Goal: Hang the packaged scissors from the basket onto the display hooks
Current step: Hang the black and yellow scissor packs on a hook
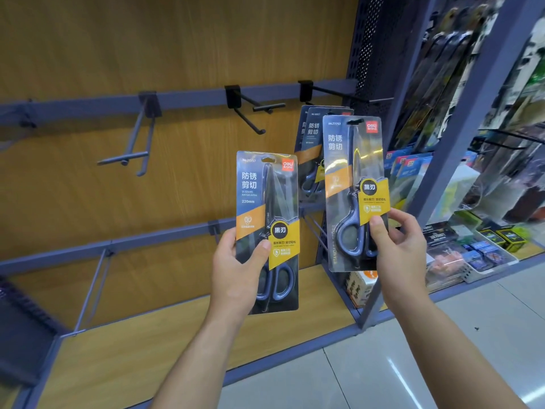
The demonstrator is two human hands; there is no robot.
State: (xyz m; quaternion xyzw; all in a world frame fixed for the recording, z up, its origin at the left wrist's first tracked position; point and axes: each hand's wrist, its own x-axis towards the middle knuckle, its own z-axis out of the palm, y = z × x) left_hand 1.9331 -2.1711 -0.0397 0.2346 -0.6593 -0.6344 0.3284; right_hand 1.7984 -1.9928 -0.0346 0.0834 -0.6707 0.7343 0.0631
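Observation:
My left hand (236,273) grips a dark blue and yellow scissors pack (267,208) by its lower half, upright in front of the wooden back panel. My right hand (398,246) pinches the lower right corner of a second, like pack (352,178), held higher and to the right. The top hole of that pack lies just below the right display hook (339,94). Behind it, two more scissors packs (312,134) hang on that hook. The middle hook (256,109) and the left grey hook (135,149) carry nothing. The basket is out of view.
A lower rail (118,243) with another bare hook (91,290) runs below. A wooden bottom shelf (177,335) juts out toward me. To the right, a grey upright (460,143) divides off a bay packed with hanging goods and small boxes (486,249). Tiled floor lies below.

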